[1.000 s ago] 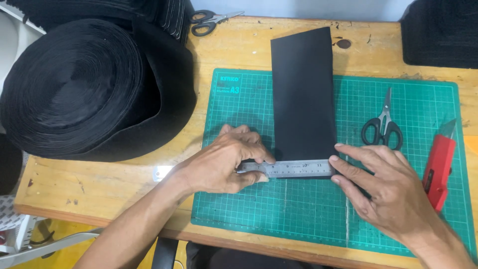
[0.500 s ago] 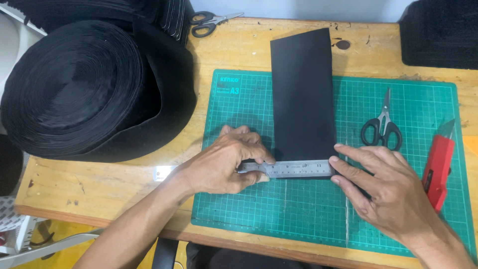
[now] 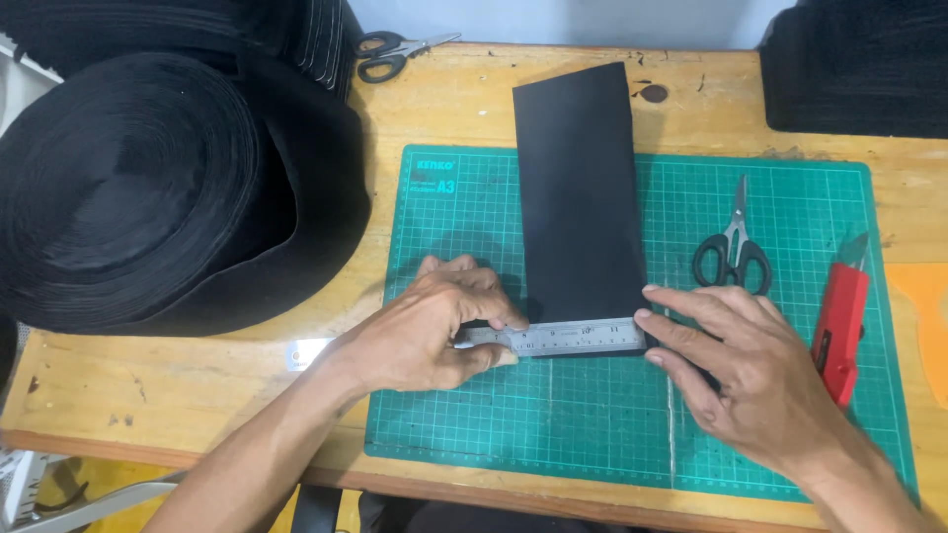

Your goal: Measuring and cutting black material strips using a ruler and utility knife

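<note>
At nine o'clock the big roll of black webbing [image 3: 148, 188] sat flat on the wooden surface [image 3: 197, 395], pushed off the mat so it left your working area free. Up at eleven o'clock the black-handled scissors [image 3: 390, 54] lay out of the way.

Your left hand [image 3: 425, 336] came in low from seven o'clock, and its fingers [image 3: 489, 341] pinched narrow around the left end of the steel ruler [image 3: 568, 338], thumb under the edge, pressing it down on the green cutting mat [image 3: 592, 434] so it would not slide.

The ruler ran nine to three o'clock, its long axis lying straight across the near end of the black strip [image 3: 578, 197]. That strip sat at the middle of the mat, long axis running twelve to six o'clock, its far end poking past the mat's top edge onto the wood, its near end tucked against the ruler. You squared the two at a right angle, following the mat's grid lines.

Your right hand [image 3: 750, 380] reached in from five o'clock, fingers [image 3: 676, 326] spread and flat, gripping nothing, the tips pinning the ruler's right end and the strip's corner.

At three o'clock a second pair of scissors [image 3: 733, 252] and the red utility knife [image 3: 839, 316] waited just beside that hand, within easy reach, blades pointing to twelve o'clock.
</note>
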